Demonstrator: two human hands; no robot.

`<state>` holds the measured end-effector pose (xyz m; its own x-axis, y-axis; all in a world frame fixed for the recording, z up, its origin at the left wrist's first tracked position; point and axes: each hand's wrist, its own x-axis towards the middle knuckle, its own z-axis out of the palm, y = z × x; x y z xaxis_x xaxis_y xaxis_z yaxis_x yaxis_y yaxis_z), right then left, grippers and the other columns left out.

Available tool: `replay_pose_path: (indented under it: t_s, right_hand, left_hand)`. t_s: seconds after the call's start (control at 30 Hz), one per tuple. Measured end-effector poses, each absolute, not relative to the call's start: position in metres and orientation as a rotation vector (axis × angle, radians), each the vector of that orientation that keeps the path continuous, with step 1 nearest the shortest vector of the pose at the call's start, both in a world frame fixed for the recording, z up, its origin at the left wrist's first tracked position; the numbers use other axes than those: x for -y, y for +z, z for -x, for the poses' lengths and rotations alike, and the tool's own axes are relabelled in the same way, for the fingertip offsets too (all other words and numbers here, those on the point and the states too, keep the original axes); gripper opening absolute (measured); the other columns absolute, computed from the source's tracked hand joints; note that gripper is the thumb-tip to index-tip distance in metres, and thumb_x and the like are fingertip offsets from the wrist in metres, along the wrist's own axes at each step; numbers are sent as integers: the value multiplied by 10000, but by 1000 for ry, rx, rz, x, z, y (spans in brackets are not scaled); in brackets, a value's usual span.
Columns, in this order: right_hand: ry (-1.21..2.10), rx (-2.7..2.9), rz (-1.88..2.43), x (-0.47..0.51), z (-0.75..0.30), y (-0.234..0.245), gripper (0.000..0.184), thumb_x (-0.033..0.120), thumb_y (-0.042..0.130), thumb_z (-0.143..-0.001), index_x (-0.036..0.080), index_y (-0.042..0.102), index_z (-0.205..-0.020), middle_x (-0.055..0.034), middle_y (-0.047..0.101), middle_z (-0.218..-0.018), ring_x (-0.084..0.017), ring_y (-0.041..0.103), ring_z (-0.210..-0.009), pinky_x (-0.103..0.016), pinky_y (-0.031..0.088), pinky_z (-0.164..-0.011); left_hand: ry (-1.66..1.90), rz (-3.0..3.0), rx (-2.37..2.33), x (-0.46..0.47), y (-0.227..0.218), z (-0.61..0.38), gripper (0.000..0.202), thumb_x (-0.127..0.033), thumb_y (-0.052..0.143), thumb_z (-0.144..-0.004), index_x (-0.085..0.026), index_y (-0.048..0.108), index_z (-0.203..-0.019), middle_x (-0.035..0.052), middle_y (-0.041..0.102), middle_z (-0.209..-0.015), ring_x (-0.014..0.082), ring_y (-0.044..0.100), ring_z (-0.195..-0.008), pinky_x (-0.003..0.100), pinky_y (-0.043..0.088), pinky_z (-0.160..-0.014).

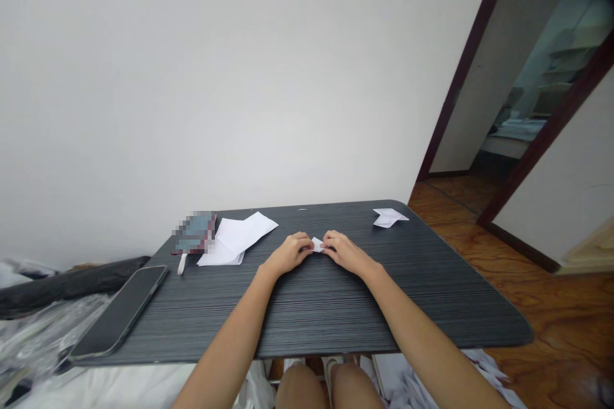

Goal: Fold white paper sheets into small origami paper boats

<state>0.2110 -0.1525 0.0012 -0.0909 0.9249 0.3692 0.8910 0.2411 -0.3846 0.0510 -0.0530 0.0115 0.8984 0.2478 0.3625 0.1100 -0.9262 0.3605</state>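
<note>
A small folded piece of white paper (pixel 317 245) is held between my two hands, just above or on the dark table (pixel 330 307). My left hand (pixel 291 252) pinches its left side with the fingertips. On the other side, my right hand (pixel 346 252) grips the right edge between thumb and fingers. Parts of the paper are hidden behind the fingers. To the right lies a folded white paper shape (pixel 389 217) with pointed ends, apart from both hands. Several loose white sheets (pixel 237 238) overlap one another left of my left hand.
A phone (pixel 119 312) lies at the table's left front edge. Behind it are a blurred-out red-edged item (pixel 194 233) and a small white object (pixel 182 264). A white wall (pixel 268 89) borders the table's back; a doorway opens at right. Plastic-wrapped things (pixel 43 332) are at far left.
</note>
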Motion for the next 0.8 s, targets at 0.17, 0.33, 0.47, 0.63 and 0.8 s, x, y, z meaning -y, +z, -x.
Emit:
replay_pose_path:
  t_s: [0.17,0.33,0.47,0.63,0.8]
  right_hand:
    - [188,1849,1689,149,-210,2,195,209,435,-795,159,606,-715,-37,550,-788,-125,495,-768,-232,366,-721]
    - [321,1560,1758,138,-212,-4,118,226,502,-731,159,598,-751,-15,589,-694,-112,518,-635,-222,390,-626]
    - [373,1464,1806,131,-213,-7,120,248,529,-695,155,604,-706,-22,611,-671,-118,532,-626,-220,392,-606]
    - [347,1492,1886,127,-212,-5,143,272,518,-707,165,606,-671,-27,611,-648,-126,540,-637,-215,377,-603]
    - [280,1558,2027,124,-210,-4,143,309,506,-731,182,563,-704,-30,586,-697,-136,526,-690,-223,349,-619]
  left_hand:
    - [582,-2606,-447,49,8,-54,162,-210,455,-770,-164,609,-777,32,593,-782,125,518,-735,233,395,-714]
    - [672,-2401,-631,48,3,-59,145,-201,514,-715,-165,574,-842,6,590,-705,104,519,-619,218,417,-628]
    - [712,-2280,-717,47,2,-61,202,-152,550,-659,-163,510,-857,-23,547,-648,81,500,-549,196,422,-562]
    - [661,-2350,-724,46,2,-63,85,-114,517,-655,-151,546,-725,-20,525,-610,78,483,-544,194,415,-566]
    - [626,-2506,-760,47,0,-66,164,-70,477,-656,-160,607,-699,0,505,-652,90,488,-586,211,407,-609]
